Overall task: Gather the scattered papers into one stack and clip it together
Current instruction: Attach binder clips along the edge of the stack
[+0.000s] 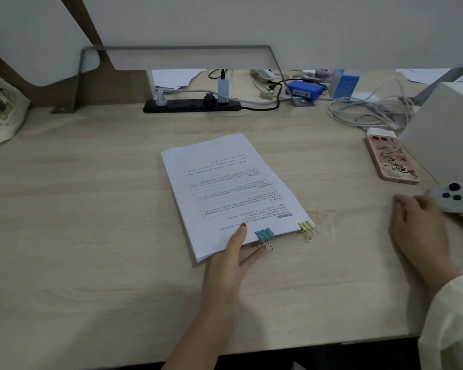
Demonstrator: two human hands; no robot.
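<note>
the left hand [233, 260] reaches in from the bottom edge on a bare forearm. its thumb lies flat on top of the near edge of the stack of papers [225, 177] and a finger shows from under that edge, so it pinches the stack there.

the pale wooden desk [91, 209] fills most of the view. a grey partition panel [225, 28] stands along its far side on a metal bracket. a cream box [449, 134] sits at the right edge, and a printed fabric bag [0, 102] leans at the far left.

the stack lies in the middle of the desk, turned at an angle with its print upside down to the viewer, its sheets squared together. the right hand [417, 222], in a cream sleeve [455, 316], rests palm down on the desk well to the right of the stack. its fingers are loosely bent and hold nothing i can see. its knuckles sit just beside a white controller [453, 197]; i cannot tell whether they touch.

a black power strip [190, 106] with plugs lies under the partition. grey cables [372, 113] coil beside the cream box. a phone [392, 160] in a pink cartoon case lies face down near that box.

a blue binder clip [264, 235] grips the stack's near edge just right of the left thumb. a yellow binder clip [306, 227] grips the same edge at the right corner.
</note>
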